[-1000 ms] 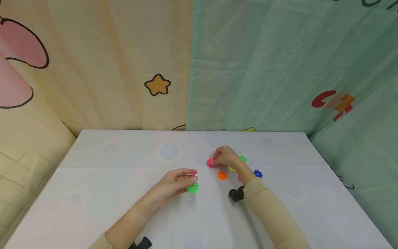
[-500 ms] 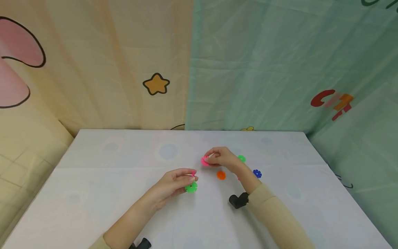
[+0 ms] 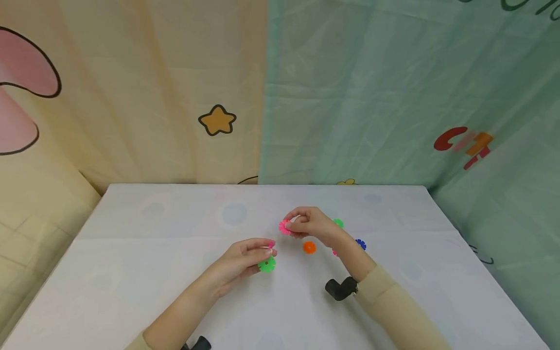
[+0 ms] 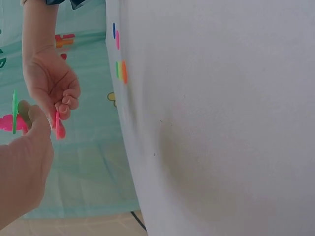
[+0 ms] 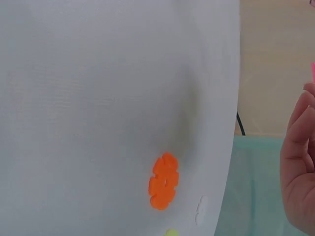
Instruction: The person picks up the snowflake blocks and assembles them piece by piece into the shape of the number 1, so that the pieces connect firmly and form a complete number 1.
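My left hand (image 3: 245,262) pinches a green notched flower-shaped disc (image 3: 266,265) with a pink notched disc (image 3: 271,244) set crosswise to it. In the left wrist view the green disc (image 4: 14,112) appears edge-on, and the pink disc (image 4: 7,123) sticks out from it, apparently slotted together. Farther back, my right hand (image 3: 308,224) pinches another pink notched disc (image 3: 284,227) between thumb and fingers, raised off the table. The two hands are close but apart. Only a sliver of the right hand's pink disc (image 5: 313,71) enters the right wrist view.
On the white table (image 3: 144,272) below the right hand lies an orange notched disc (image 3: 309,247). Green (image 3: 339,222), blue (image 3: 360,244) and pink discs (image 3: 335,253) lie around the right forearm. The right wrist view adds a white disc (image 5: 201,210) and a yellow disc (image 5: 172,232).
My right hand has moved left with the pink disc, away from the loose discs and nearer to the left hand. The left hand stays almost still, holding the green and pink discs.
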A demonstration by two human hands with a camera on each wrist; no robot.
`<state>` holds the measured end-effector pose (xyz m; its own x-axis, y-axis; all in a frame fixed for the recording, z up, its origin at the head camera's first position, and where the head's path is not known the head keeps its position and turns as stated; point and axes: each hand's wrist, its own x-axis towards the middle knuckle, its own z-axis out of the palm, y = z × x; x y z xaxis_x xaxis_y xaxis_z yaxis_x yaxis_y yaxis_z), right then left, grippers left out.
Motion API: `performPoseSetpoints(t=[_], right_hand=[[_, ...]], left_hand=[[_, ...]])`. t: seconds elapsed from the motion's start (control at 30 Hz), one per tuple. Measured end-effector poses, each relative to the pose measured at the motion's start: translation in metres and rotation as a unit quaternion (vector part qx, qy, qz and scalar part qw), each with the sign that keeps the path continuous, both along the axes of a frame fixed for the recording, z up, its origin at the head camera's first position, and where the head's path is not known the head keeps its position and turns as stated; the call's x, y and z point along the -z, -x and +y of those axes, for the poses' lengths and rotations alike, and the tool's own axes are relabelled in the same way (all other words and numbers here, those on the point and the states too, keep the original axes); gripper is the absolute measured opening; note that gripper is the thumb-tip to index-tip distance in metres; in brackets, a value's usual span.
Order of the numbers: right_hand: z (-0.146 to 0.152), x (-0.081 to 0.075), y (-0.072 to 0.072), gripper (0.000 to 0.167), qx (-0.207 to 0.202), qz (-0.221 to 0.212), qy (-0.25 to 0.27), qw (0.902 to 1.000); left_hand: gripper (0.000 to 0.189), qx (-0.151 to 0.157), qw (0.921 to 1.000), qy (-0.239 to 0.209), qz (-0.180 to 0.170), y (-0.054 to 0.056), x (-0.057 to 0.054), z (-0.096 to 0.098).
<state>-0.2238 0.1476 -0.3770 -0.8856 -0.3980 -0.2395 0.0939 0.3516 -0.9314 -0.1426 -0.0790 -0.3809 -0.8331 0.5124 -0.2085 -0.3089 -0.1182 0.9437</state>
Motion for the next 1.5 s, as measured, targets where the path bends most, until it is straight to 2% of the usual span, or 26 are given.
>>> performPoseSetpoints(t=[0.13, 0.47, 0.8, 1.0, 1.27, 1.5], right_hand=[[0.000, -0.006, -0.005, 0.026, -0.011, 0.004, 0.003, 0.9999], [-0.008, -0.019, -0.017, 0.023, -0.075, 0.028, 0.029, 0.9964], [-0.012, -0.022, -0.022, 0.022, -0.075, 0.039, 0.025, 0.9961], [-0.011, -0.023, -0.024, 0.021, -0.075, 0.043, 0.020, 0.9960], [-0.011, -0.024, -0.027, 0.019, -0.094, 0.052, 0.015, 0.9941], [-0.011, -0.023, -0.030, 0.018, -0.088, 0.051, 0.013, 0.9947]], left_hand=[[0.054, 0.004, 1.0000, 0.004, 0.001, 0.000, 0.000, 0.000], [0.057, 0.003, 1.0000, 0.007, -0.001, 0.001, -0.002, -0.001], [0.058, -0.001, 0.9999, 0.016, -0.005, 0.001, -0.001, -0.003], [0.057, 0.008, 0.9999, 0.014, 0.000, 0.002, 0.001, -0.001], [0.052, 0.009, 0.9999, 0.004, -0.005, 0.001, 0.000, 0.002], [0.050, -0.017, 0.9997, 0.009, -0.013, 0.000, 0.000, 0.005]])
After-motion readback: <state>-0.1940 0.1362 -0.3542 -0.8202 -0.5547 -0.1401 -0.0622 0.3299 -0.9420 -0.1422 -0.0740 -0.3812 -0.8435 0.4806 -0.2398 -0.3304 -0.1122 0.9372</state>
